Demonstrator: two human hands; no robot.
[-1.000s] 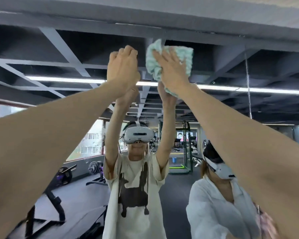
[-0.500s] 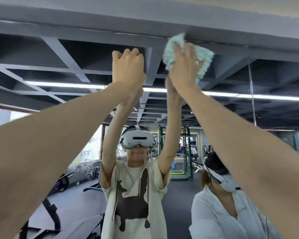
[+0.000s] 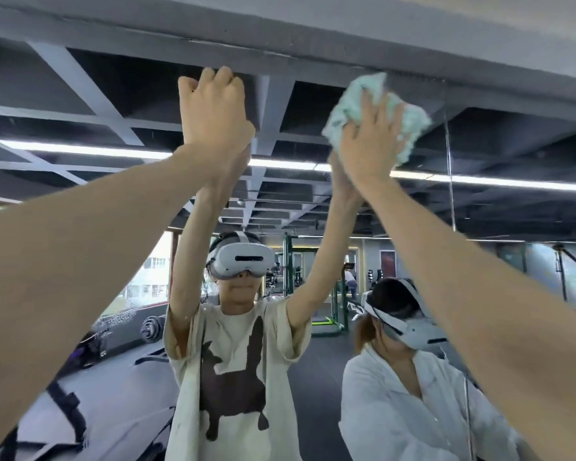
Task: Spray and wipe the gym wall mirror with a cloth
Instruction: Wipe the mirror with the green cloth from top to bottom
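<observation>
Seen from the head camera, both bare arms reach high up the wall mirror (image 3: 80,104). The right hand (image 3: 369,141) presses a bunched mint-green cloth (image 3: 409,128) against the glass close under the mirror's top edge. Its grip is closed on the cloth, with the fingers spread and dug into the folds. The left hand (image 3: 213,118) is up beside it and apart from the cloth, laid against the glass with its fingers together and pointing up, grip loose and holding nothing. The mirror reflects the wiper in a cream T-shirt (image 3: 233,361) and white headset (image 3: 243,261). A second person in a white shirt (image 3: 396,410) shows at the lower right, with ceiling light strips (image 3: 80,149) above.
</observation>
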